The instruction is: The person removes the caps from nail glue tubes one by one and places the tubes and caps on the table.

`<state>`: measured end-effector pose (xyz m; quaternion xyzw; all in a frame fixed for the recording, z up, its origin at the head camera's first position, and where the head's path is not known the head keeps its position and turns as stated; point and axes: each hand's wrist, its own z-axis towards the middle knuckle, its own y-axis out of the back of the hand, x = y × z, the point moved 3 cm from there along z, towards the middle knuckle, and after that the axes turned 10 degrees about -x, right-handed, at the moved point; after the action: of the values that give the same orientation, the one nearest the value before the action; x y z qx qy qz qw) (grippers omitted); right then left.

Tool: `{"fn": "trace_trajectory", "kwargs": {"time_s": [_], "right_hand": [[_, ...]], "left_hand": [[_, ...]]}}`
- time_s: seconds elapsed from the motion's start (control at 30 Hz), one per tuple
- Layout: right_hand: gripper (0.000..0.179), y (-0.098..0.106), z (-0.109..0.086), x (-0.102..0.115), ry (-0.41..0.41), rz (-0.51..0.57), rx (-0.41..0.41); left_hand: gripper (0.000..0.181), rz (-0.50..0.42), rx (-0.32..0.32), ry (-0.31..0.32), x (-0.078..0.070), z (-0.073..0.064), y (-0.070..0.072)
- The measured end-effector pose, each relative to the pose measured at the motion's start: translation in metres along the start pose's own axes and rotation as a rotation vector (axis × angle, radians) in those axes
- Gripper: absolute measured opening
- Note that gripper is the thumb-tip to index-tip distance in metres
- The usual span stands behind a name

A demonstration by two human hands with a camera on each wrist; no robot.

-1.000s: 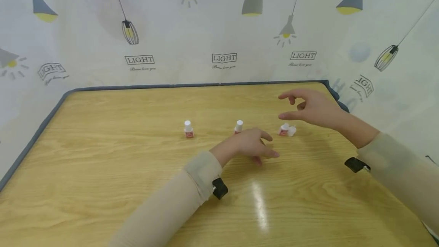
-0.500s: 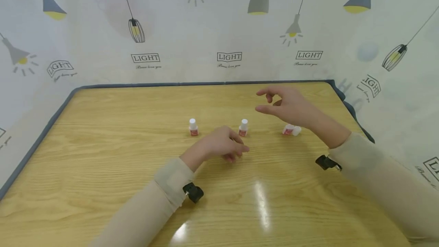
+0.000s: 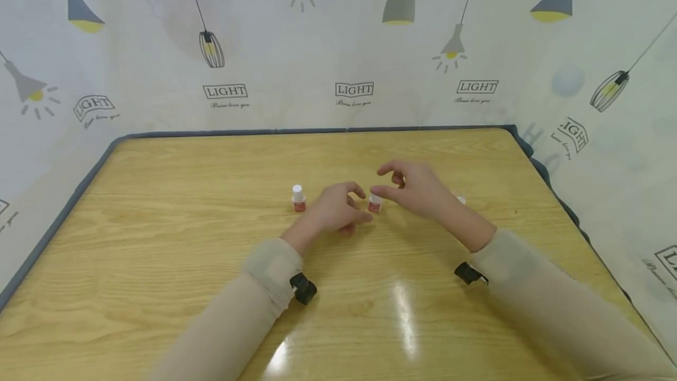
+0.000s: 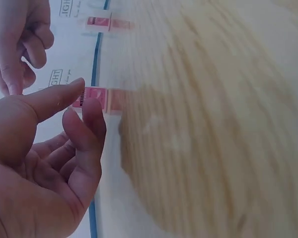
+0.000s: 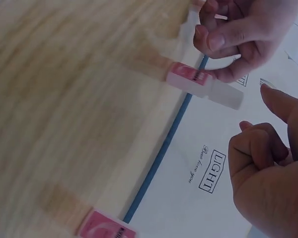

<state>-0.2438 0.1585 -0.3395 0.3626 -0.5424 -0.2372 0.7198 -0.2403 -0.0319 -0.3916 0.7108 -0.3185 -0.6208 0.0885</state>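
A small white-capped bottle (image 3: 375, 206) with a red label stands upright on the table between my two hands. My left hand (image 3: 338, 207) is just left of it, thumb and fingers spread right beside the bottle. On the other side, my right hand (image 3: 415, 189) hangs over the bottle, its thumb overlapping the white cap in the head view. The right wrist view shows the middle bottle (image 5: 188, 77) with its cap (image 5: 225, 94) in front of the left fingers; the right hand (image 5: 273, 153) has a gap between thumb and bent fingers. Neither hand grips anything.
A second bottle (image 3: 298, 199) of the same kind stands to the left. Another, at the right, is mostly hidden by the right forearm, with a whitish piece (image 3: 462, 199) showing. The wooden table (image 3: 185, 240) ends at a dark-edged printed backdrop (image 3: 285, 104).
My right hand has moved left and down to the middle bottle. My left hand first drew back left, then shifted slightly up toward that bottle. The bottles stay standing in place.
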Motion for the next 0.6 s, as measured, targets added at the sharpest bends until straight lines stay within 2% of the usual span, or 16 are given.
{"fn": "trace_trajectory", "kwargs": {"time_s": [0.1, 0.2, 0.4, 0.6], "right_hand": [[0.045, -0.007, 0.000, -0.003, -0.011, -0.039, -0.010], [0.040, -0.013, -0.002, -0.005, -0.018, -0.059, -0.013], [0.024, -0.017, -0.004, -0.005, 0.006, -0.094, -0.035], [0.024, -0.018, -0.004, -0.004, 0.041, -0.081, -0.061]], "left_hand": [[0.060, -0.020, 0.014, -0.019, 0.002, 0.007, -0.005], [0.060, -0.040, 0.016, -0.010, 0.003, 0.010, -0.009], [0.045, -0.025, -0.001, 0.011, 0.002, 0.014, -0.010], [0.030, -0.006, -0.020, 0.024, -0.001, 0.018, -0.009]]}}
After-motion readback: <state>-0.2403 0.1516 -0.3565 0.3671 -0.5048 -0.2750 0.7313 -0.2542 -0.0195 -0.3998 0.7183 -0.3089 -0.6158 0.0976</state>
